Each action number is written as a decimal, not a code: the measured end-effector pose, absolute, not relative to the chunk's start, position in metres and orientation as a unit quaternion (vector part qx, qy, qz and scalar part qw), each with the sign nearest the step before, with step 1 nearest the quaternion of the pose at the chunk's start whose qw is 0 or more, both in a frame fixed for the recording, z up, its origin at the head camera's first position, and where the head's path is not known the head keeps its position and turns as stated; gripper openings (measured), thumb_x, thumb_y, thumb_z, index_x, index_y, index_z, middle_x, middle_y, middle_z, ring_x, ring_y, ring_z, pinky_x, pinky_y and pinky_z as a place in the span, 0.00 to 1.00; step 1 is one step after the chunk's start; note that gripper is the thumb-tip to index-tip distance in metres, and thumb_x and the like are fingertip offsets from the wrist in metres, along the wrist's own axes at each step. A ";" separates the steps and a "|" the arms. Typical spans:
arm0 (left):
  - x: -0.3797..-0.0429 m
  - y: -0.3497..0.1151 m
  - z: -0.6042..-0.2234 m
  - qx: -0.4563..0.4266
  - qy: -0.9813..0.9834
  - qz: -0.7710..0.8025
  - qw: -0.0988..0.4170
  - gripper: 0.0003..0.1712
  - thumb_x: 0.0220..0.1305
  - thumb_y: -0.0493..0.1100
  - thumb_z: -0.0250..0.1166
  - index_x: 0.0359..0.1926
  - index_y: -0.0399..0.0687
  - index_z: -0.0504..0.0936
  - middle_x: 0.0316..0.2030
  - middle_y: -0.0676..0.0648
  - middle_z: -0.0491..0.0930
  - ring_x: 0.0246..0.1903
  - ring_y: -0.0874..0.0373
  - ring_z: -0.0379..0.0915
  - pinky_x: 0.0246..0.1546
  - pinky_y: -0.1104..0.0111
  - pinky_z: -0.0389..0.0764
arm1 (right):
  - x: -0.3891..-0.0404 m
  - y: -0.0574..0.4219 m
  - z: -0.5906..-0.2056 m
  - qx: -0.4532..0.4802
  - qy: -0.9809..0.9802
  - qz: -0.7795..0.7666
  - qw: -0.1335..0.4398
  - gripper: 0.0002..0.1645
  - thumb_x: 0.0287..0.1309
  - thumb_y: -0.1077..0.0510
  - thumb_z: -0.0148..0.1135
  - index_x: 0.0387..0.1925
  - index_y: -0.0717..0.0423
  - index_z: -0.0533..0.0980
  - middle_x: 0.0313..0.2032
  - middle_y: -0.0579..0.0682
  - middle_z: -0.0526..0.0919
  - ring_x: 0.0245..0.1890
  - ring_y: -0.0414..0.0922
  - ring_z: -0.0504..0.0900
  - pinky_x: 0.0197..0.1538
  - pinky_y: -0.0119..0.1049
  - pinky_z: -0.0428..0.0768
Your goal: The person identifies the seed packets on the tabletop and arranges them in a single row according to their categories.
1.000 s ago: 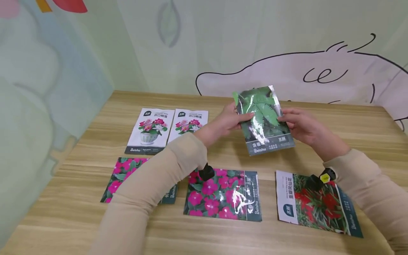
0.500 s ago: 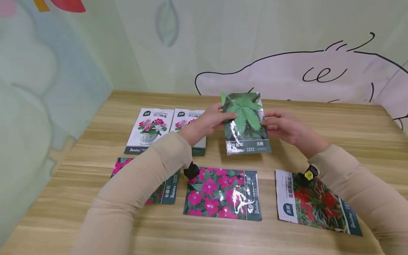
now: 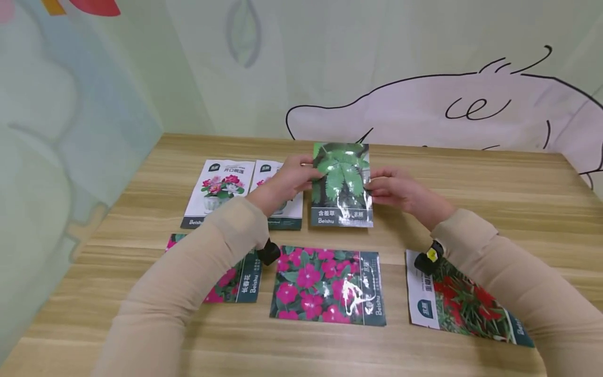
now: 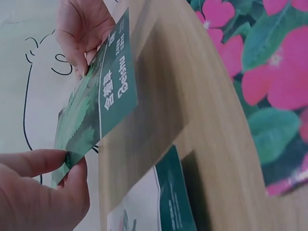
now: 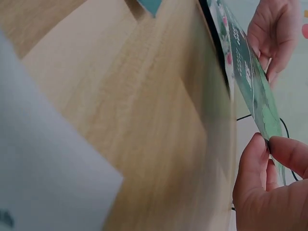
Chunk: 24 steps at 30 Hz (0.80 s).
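Your left hand [image 3: 290, 179] and right hand [image 3: 405, 193] pinch opposite edges of the green-leaf packet [image 3: 342, 183] above the table [image 3: 325, 351]. From the head, it's at twelve o'clock from the central pink-flower packet [image 3: 325, 285].

The head view looked forward and down over the table [image 3: 330, 351] to the wall [image 3: 198, 78], the farthest back of the three. It caught the left camera [image 3: 268, 253] and the right camera [image 3: 430, 257], each worn at a wrist. The left view, close in, faced past the left hand [image 4: 43, 197] and along the packet [image 4: 96, 106] to the right hand [image 4: 84, 29], the table tipped steeply and pink flowers [image 4: 274, 72] large at the frame's right edge. The right view faced the opposite way, just beside the right hand, seeing the packet nearly edge-on. All three shared the packet, both hands and some table and wall
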State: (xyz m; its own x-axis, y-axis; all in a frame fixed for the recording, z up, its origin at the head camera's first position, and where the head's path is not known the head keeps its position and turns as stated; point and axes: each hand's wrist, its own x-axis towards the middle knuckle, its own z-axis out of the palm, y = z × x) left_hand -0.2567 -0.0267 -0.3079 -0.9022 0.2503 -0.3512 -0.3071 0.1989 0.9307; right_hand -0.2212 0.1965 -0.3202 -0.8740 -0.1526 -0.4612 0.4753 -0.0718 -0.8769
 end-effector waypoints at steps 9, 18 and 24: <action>-0.261 -0.041 -0.319 0.028 0.804 0.564 0.187 0.26 0.59 0.31 0.61 0.58 0.32 0.67 0.42 0.41 0.72 0.34 0.57 0.69 0.46 0.63 0.78 | -0.227 0.183 -0.333 0.117 0.678 -0.693 0.218 0.13 0.57 0.73 0.54 0.42 0.61 0.66 0.20 0.47 0.78 0.20 0.39 0.76 0.29 0.29 0.81; -0.260 -0.047 -0.325 0.068 0.854 0.487 0.170 0.26 0.61 0.35 0.62 0.58 0.29 0.67 0.50 0.34 0.73 0.38 0.51 0.73 0.40 0.63 0.78 | -0.229 0.175 -0.339 0.100 0.755 -0.618 0.197 0.22 0.55 0.73 0.57 0.51 0.69 0.63 0.24 0.49 0.75 0.19 0.38 0.76 0.27 0.28 0.80; -0.262 -0.048 -0.328 0.084 0.869 0.461 0.159 0.27 0.61 0.36 0.62 0.59 0.28 0.67 0.48 0.34 0.75 0.34 0.53 0.72 0.37 0.64 0.78 | -0.231 0.173 -0.338 0.091 0.783 -0.586 0.187 0.27 0.54 0.73 0.60 0.55 0.71 0.62 0.26 0.50 0.74 0.18 0.38 0.75 0.27 0.28 0.81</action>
State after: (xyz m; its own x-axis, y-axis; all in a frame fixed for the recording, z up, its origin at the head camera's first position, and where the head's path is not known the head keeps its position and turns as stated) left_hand -0.2621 -0.0483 -0.3275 -0.9352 0.2923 -0.1999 -0.0019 0.5604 0.8282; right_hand -0.2309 0.1731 -0.3383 -0.9136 -0.0774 -0.3992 0.3610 0.2976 -0.8838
